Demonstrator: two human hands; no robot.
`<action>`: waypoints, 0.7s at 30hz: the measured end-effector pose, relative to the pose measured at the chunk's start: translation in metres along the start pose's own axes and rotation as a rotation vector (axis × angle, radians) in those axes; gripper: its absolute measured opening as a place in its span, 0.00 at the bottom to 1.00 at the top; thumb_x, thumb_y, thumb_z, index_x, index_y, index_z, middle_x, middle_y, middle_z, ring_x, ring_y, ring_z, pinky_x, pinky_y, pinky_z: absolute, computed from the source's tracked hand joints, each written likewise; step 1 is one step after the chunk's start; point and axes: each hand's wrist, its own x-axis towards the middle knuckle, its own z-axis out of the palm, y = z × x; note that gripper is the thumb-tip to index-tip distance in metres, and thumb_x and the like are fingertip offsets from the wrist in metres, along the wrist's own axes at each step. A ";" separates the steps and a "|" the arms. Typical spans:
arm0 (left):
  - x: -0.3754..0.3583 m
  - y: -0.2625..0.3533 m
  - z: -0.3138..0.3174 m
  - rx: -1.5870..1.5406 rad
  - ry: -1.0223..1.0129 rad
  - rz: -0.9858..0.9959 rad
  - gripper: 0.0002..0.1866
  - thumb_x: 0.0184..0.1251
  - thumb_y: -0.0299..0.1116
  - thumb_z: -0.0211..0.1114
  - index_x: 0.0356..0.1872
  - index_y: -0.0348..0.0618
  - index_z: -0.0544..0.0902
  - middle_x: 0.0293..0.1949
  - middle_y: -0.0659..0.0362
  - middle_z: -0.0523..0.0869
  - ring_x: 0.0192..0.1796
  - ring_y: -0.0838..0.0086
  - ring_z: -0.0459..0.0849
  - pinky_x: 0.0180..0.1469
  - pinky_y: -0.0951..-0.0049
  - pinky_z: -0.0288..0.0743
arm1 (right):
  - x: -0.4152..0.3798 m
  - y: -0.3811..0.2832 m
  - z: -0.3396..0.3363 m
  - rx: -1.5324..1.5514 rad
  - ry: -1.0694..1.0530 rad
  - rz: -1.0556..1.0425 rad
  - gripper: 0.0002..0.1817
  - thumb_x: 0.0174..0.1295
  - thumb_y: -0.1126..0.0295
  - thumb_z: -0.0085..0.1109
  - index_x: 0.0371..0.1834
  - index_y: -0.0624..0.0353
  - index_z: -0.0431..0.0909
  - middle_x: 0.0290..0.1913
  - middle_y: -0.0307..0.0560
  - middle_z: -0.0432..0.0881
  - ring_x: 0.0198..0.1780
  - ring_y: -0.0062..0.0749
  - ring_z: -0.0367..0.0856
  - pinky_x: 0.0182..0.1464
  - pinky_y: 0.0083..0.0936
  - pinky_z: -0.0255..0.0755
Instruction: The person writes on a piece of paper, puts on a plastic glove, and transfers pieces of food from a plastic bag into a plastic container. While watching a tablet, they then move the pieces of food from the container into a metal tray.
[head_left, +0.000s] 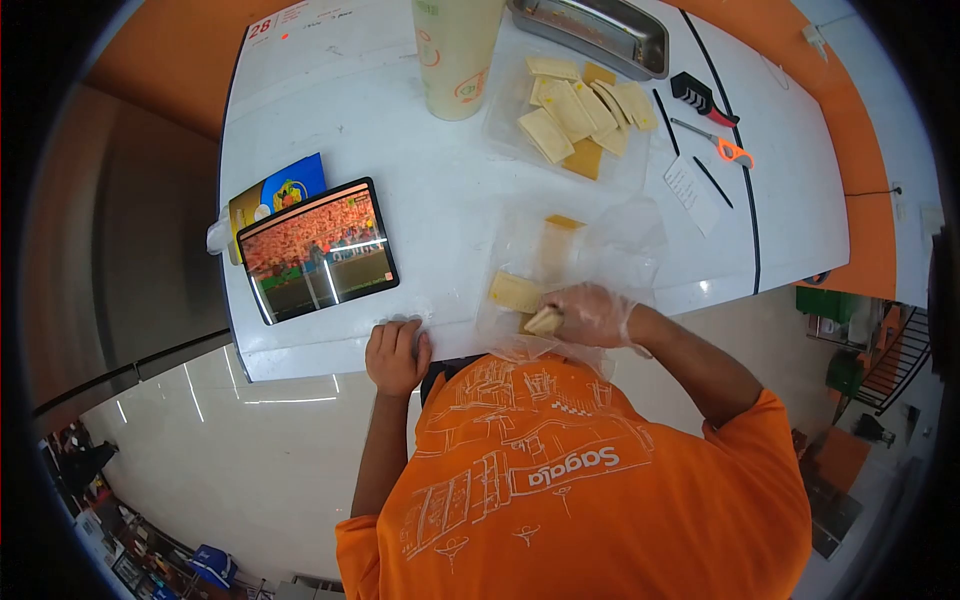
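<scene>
My right hand (588, 314), in a clear plastic glove, is closed around a flat, pale rectangular food piece (543, 321). Beneath it a clear plastic sheet or bag (625, 243) lies at the table's front edge. Another pale food piece (514, 292) rests on that plastic just left of the hand, and a yellow-brown strip (563, 222) shows farther back. Bare and holding nothing, my left hand (397, 355) rests on the table edge with its fingers curled. Beyond the plastic, a clear tray (505, 125) carries a heap of similar pale pieces (570, 110).
A tablet (320, 250) leans on a blue and yellow packet (280, 195) at left. Farther back stand a tall translucent container (455, 60) and a metal pan (600, 35). At right lie a black-and-red sharpener (702, 97), orange-handled scissors (733, 151), a pen (712, 182) and written paper (690, 195).
</scene>
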 end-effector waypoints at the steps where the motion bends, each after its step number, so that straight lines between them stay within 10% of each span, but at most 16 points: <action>1: 0.000 0.000 0.001 -0.004 0.013 0.012 0.12 0.59 0.29 0.73 0.44 0.45 0.87 0.38 0.57 0.84 0.40 0.59 0.82 0.42 0.63 0.78 | -0.001 0.018 0.005 0.092 0.129 -0.124 0.23 0.69 0.62 0.67 0.63 0.62 0.79 0.51 0.60 0.86 0.52 0.46 0.87 0.58 0.37 0.80; 3: 0.001 0.000 0.000 -0.009 0.030 0.021 0.12 0.59 0.29 0.73 0.44 0.45 0.87 0.38 0.57 0.84 0.40 0.59 0.82 0.41 0.63 0.78 | -0.003 0.027 0.002 0.178 0.256 -0.250 0.27 0.69 0.62 0.68 0.68 0.63 0.77 0.55 0.58 0.85 0.55 0.43 0.85 0.61 0.36 0.78; 5: 0.002 0.002 -0.002 -0.009 0.016 0.017 0.12 0.58 0.29 0.73 0.44 0.44 0.87 0.38 0.56 0.84 0.39 0.59 0.82 0.41 0.63 0.78 | -0.013 0.020 -0.008 1.181 0.053 -0.238 0.34 0.72 0.57 0.67 0.76 0.61 0.70 0.62 0.51 0.81 0.65 0.40 0.78 0.69 0.36 0.71; 13: 0.000 0.001 -0.002 -0.027 -0.017 -0.005 0.12 0.60 0.29 0.71 0.46 0.42 0.86 0.39 0.54 0.84 0.42 0.56 0.82 0.44 0.59 0.77 | -0.007 0.029 0.005 1.696 -0.133 -0.451 0.33 0.81 0.62 0.52 0.83 0.66 0.58 0.57 0.46 0.79 0.56 0.33 0.80 0.60 0.32 0.75; 21: -0.001 0.001 -0.001 -0.039 -0.016 -0.012 0.13 0.60 0.28 0.71 0.46 0.42 0.86 0.39 0.54 0.84 0.42 0.55 0.82 0.45 0.58 0.77 | -0.011 0.028 0.011 2.189 -0.304 -0.430 0.33 0.85 0.45 0.36 0.82 0.55 0.62 0.44 0.47 0.80 0.38 0.30 0.77 0.42 0.27 0.74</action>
